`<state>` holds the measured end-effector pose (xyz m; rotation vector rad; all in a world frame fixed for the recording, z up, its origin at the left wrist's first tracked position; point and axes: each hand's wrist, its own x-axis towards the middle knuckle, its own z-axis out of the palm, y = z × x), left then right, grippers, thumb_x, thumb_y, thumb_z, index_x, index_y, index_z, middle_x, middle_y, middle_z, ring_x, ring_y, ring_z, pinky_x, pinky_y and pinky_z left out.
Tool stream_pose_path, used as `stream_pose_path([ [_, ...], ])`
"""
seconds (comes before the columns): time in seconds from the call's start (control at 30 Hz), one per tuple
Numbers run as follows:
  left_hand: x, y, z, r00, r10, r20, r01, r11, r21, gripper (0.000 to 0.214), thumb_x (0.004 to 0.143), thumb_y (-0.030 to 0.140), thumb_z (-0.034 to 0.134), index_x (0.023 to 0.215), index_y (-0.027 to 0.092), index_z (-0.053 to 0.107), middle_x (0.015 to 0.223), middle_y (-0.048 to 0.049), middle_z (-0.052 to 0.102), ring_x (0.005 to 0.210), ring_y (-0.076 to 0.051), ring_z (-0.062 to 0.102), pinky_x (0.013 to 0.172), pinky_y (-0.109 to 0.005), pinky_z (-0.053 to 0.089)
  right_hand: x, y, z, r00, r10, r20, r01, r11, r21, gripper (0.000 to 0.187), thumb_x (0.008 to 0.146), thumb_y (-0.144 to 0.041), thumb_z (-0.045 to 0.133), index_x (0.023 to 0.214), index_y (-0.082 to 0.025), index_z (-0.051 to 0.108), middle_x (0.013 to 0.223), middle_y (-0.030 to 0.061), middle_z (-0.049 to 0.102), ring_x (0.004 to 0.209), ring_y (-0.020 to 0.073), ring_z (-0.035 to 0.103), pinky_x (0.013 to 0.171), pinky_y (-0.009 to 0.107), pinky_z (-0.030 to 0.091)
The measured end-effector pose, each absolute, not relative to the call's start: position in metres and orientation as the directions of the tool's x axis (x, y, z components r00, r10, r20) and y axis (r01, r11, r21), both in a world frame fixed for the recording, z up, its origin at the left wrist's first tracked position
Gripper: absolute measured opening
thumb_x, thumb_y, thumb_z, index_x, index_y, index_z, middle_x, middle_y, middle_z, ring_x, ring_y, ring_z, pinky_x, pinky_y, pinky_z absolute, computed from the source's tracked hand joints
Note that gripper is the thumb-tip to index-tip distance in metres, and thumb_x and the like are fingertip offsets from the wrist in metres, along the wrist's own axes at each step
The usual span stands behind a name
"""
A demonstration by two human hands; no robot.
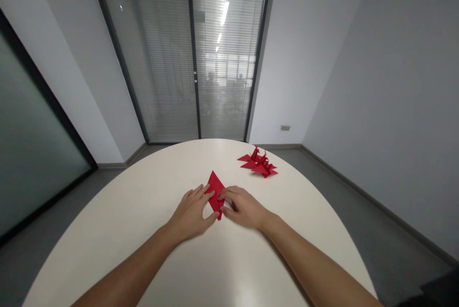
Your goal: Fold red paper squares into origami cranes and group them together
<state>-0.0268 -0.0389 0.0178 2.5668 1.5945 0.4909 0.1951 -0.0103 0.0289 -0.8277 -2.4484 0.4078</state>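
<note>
A red folded paper, shaped like a long kite, lies on the white table with one point facing away from me. My left hand rests along its left side. The fingers are stretched out and apart, with fingertips on the paper and the thumb near its lower tip. On the right edge, my right hand has curled fingers and thumb closed on the paper. Those fingertips cover part of the lower folds. Beyond my right hand, several red origami cranes sit bunched together.
The round white table carries the paper and the cranes, its curved edge running around both sides. Past it stand a glass partition with blinds and a pale wall. Something dark shows at the lower right corner.
</note>
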Motion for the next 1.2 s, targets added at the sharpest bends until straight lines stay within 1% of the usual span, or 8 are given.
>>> stream_pose_path([
  [0.17, -0.028, -0.040, 0.018, 0.429, 0.874, 0.229, 0.849, -0.477, 0.229, 0.056, 0.091, 0.041, 0.056, 0.142, 0.019, 0.052, 0.154, -0.0155, 0.045, 0.145, -0.034, 0.038, 0.117, -0.054, 0.031, 0.193, -0.012, 0.029, -0.665, 0.645, 0.377, 0.500, 0.759, -0.418, 0.035, 0.081, -0.026, 0.072, 0.115, -0.019, 0.066, 0.115, 0.0111, 0.069, 0.109, 0.0267, 0.061, 0.097, 0.041, 0.047],
  [0.37, -0.027, -0.039, 0.017, 0.421, 0.882, 0.210, 0.858, -0.463, 0.223, 0.059, 0.088, 0.036, 0.058, 0.144, 0.018, 0.050, 0.155, -0.0156, 0.043, 0.145, -0.034, 0.037, 0.118, -0.054, 0.030, 0.196, -0.011, 0.029, -0.696, 0.611, 0.377, 0.471, 0.785, -0.403, 0.045, 0.078, -0.036, 0.076, 0.118, -0.019, 0.065, 0.117, 0.0118, 0.068, 0.111, 0.0280, 0.060, 0.099, 0.043, 0.045],
  [0.53, -0.027, -0.041, 0.020, 0.418, 0.885, 0.203, 0.865, -0.457, 0.208, 0.059, 0.089, 0.040, 0.058, 0.144, 0.020, 0.051, 0.156, -0.0144, 0.043, 0.145, -0.034, 0.037, 0.118, -0.054, 0.030, 0.195, -0.011, 0.028, -0.652, 0.636, 0.411, 0.482, 0.767, -0.423, 0.033, 0.087, -0.024, 0.064, 0.120, -0.019, 0.065, 0.115, 0.0106, 0.070, 0.107, 0.0252, 0.062, 0.097, 0.041, 0.046],
  [0.67, -0.028, -0.043, 0.023, 0.451, 0.872, 0.191, 0.851, -0.484, 0.202, 0.060, 0.089, 0.042, 0.058, 0.146, 0.027, 0.049, 0.157, -0.0096, 0.042, 0.146, -0.034, 0.035, 0.118, -0.055, 0.028, 0.194, -0.011, 0.027, -0.606, 0.669, 0.430, 0.491, 0.740, -0.459, 0.039, 0.091, -0.022, 0.059, 0.130, -0.019, 0.060, 0.127, 0.0123, 0.066, 0.118, 0.0261, 0.060, 0.102, 0.044, 0.045],
  [0.77, -0.030, -0.043, 0.020, 0.475, 0.864, 0.164, 0.840, -0.501, 0.207, 0.061, 0.092, 0.044, 0.054, 0.150, 0.031, 0.043, 0.160, -0.0081, 0.037, 0.148, -0.035, 0.031, 0.118, -0.058, 0.026, 0.195, -0.011, 0.028, -0.611, 0.683, 0.399, 0.511, 0.726, -0.461, 0.041, 0.092, -0.024, 0.058, 0.133, -0.018, 0.059, 0.127, 0.0133, 0.067, 0.118, 0.0268, 0.061, 0.102, 0.045, 0.045],
  [0.93, -0.028, -0.043, 0.011, 0.450, 0.876, 0.175, 0.849, -0.480, 0.221, 0.063, 0.095, 0.043, 0.049, 0.154, 0.024, 0.036, 0.160, -0.0107, 0.034, 0.150, -0.034, 0.025, 0.119, -0.060, 0.022, 0.197, -0.008, 0.025, -0.615, 0.684, 0.392, 0.521, 0.726, -0.449, 0.051, 0.085, -0.025, 0.066, 0.136, -0.019, 0.057, 0.131, 0.0144, 0.065, 0.121, 0.0278, 0.060, 0.104, 0.045, 0.045],
  [1.07, -0.023, -0.042, 0.010, 0.387, 0.900, 0.198, 0.867, -0.429, 0.253, 0.059, 0.096, 0.043, 0.047, 0.151, 0.021, 0.041, 0.157, -0.0104, 0.040, 0.149, -0.033, 0.029, 0.119, -0.058, 0.024, 0.197, -0.007, 0.022, -0.615, 0.691, 0.381, 0.530, 0.719, -0.449, 0.059, 0.082, -0.029, 0.070, 0.138, -0.018, 0.056, 0.133, 0.0148, 0.064, 0.123, 0.0292, 0.058, 0.105, 0.046, 0.044],
  [1.2, -0.021, -0.042, 0.013, 0.366, 0.906, 0.213, 0.868, -0.415, 0.272, 0.057, 0.095, 0.042, 0.049, 0.148, 0.021, 0.046, 0.155, -0.0095, 0.044, 0.147, -0.033, 0.034, 0.119, -0.058, 0.027, 0.196, -0.008, 0.025, -0.594, 0.711, 0.376, 0.540, 0.699, -0.468, 0.056, 0.085, -0.026, 0.068, 0.138, -0.018, 0.054, 0.128, 0.0141, 0.064, 0.116, 0.0267, 0.060, 0.102, 0.043, 0.045],
])
